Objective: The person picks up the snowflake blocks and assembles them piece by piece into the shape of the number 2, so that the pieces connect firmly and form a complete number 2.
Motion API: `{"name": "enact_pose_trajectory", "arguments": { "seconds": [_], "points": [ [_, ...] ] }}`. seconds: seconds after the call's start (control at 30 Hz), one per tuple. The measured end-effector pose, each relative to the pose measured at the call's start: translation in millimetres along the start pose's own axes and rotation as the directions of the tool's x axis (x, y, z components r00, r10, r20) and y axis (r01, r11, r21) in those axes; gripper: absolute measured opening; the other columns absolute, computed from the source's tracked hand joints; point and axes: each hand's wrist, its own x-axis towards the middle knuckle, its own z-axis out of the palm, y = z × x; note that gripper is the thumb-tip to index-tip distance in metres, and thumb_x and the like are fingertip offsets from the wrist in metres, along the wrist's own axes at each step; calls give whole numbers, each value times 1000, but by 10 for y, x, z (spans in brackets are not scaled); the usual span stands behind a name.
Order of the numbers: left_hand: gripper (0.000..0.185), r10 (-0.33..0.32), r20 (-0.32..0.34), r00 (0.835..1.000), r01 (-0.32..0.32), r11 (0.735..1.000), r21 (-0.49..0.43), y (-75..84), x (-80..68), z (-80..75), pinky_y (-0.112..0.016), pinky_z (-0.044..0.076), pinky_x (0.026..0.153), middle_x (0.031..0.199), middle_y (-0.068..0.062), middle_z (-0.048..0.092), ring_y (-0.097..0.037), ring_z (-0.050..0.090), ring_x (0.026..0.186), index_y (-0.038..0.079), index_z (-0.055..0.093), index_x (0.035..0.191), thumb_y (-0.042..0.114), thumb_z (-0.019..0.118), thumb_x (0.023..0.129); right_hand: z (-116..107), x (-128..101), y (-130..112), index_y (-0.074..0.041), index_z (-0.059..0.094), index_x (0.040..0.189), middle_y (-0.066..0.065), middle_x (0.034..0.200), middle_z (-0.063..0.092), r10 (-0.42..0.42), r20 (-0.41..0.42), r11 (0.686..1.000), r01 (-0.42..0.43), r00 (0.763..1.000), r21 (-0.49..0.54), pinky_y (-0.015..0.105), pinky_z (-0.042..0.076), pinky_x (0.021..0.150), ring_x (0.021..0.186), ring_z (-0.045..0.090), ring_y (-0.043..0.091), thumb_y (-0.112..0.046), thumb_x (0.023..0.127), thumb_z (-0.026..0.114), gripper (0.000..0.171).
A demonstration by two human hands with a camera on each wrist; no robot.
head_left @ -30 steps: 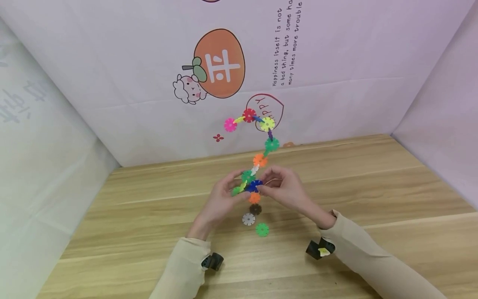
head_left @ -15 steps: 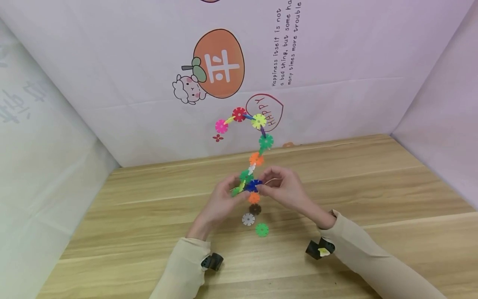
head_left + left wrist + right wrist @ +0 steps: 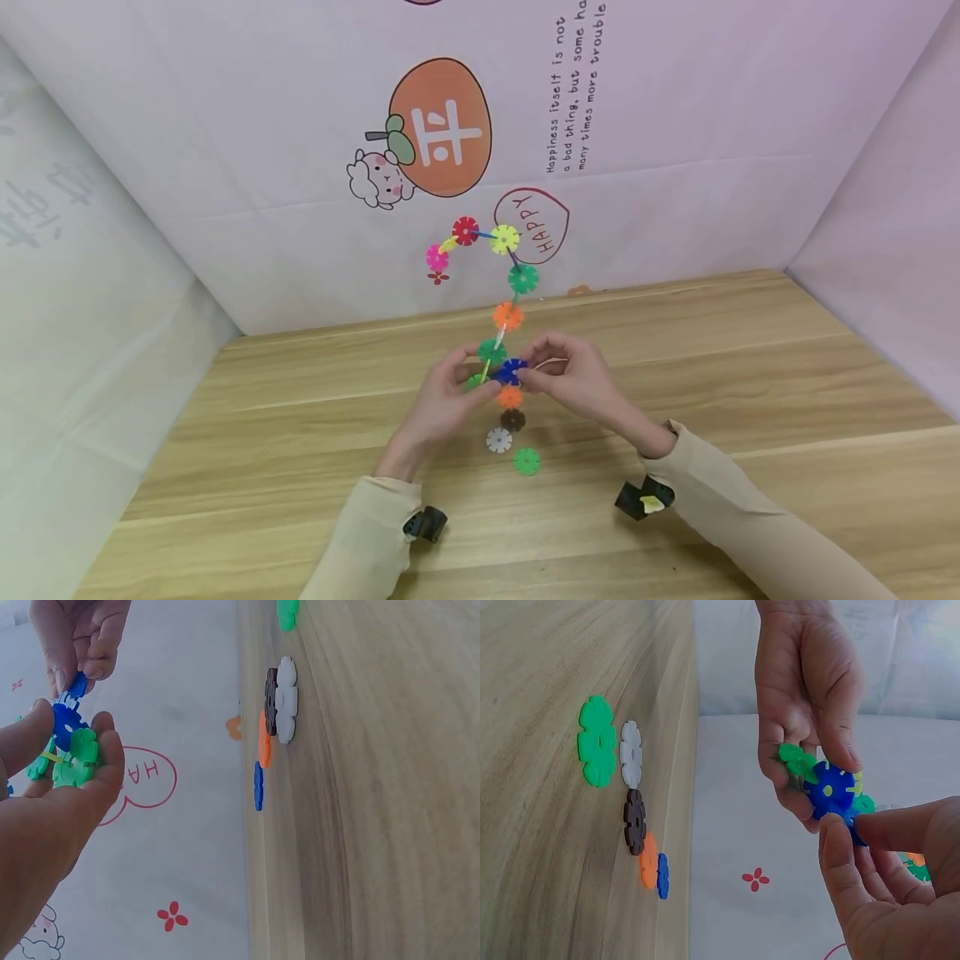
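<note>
**Snowflake-Disc Chain: Handling at the Lower End**

Both hands work above the bench (image 3: 750, 367), near its middle. The left hand (image 3: 442, 404) has its fingers curled round the lower end of the disc chain (image 3: 507, 317), pinching the light-green and green discs there. The right hand (image 3: 573, 379) pinches a blue disc (image 3: 512, 371) between thumb and fingertips at that same end; in the right wrist view the blue disc (image 3: 829, 790) sits face-on against the green ones. Whether it is fully seated in a slot cannot be told.

From the grip the chain rises clear of the bench — green, orange, green, yellow, red, pink discs joined edge-on — and bends over to the left at the top, in front of the backdrop (image 3: 675, 125).

Loose discs lie on the bench just below the hands: orange (image 3: 511, 397), brown (image 3: 513, 420), white (image 3: 498, 440), green (image 3: 527, 461). The wrist views also show 1 blue disc beside the orange one.

Handling judgement:
- The discs look to be light, stiff plastic; each joint is a friction slot.
- The chain as a whole is likely to flex and sway — a long unsupported run may twist a joint open.
- Hold is best taken on the flat faces of the 2 discs beside the joint being worked, not high on the chain.
</note>
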Motion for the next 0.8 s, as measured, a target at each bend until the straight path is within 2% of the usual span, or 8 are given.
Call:
{"name": "enact_pose_trajectory", "arguments": {
  "seconds": [0.17,0.27,0.37,0.5,0.57,0.67,0.73,0.8],
  "points": [
    [41,14,-14,1000,-14,1000,-16,3,-8,-24,-46,47,95,117,-9,64,-24,58,114,14,56,124,0,66,87,23,12,-11,7,60,95,21,89,67,-8,-7,1000,8,1000,-5,32,58,64,74,69,32,6,83,68,14],
    [41,25,-14,1000,-26,999,-32,4,-12,-39,-44,49,94,118,-11,63,-25,59,113,12,56,124,-1,66,87,33,18,-14,6,61,94,19,88,67,-28,-3,999,28,1000,-20,36,58,65,74,69,32,5,84,68,12],
    [43,35,-18,999,-36,998,-42,13,-22,-57,-41,50,93,118,-13,62,-26,60,112,10,55,126,-3,65,86,28,26,-11,5,62,96,17,89,67,-50,-10,998,49,999,-46,39,58,65,73,68,30,-1,87,67,12],
    [43,52,-36,998,-54,998,-43,44,-30,-79,-39,51,91,120,-15,63,-28,61,111,8,54,126,-4,64,87,-11,42,9,6,62,102,18,92,67,-55,-51,996,52,997,-70,35,58,64,71,67,24,-11,95,61,18],
    [42,58,-44,997,-60,997,-41,62,-31,-88,-38,51,91,120,-16,62,-28,61,112,8,54,126,-4,64,87,-35,40,32,8,61,104,22,93,66,-34,-55,998,31,998,-60,35,58,65,71,67,26,-12,97,57,21],
    [40,61,-43,997,-63,997,-54,83,-32,-97,-37,51,91,121,-17,62,-28,60,113,7,54,125,-4,64,87,-53,17,103,8,62,106,23,95,65,60,-3,996,-60,998,-64,36,58,68,76,66,32,-12,97,56,22],
    [41,62,-42,997,-65,996,-59,92,-30,-102,-38,51,91,122,-17,61,-28,60,114,7,54,126,-3,64,88,-43,9,170,8,62,107,22,96,65,118,58,988,-111,991,-107,37,58,69,79,65,33,-10,95,59,22],
    [41,62,-43,997,-65,996,-66,97,-29,-108,-38,51,92,122,-18,61,-28,60,114,7,53,126,-3,64,88,-18,12,236,5,63,107,16,96,66,169,119,973,-146,978,-179,35,57,70,82,65,29,-10,91,63,22]
  ]
}}
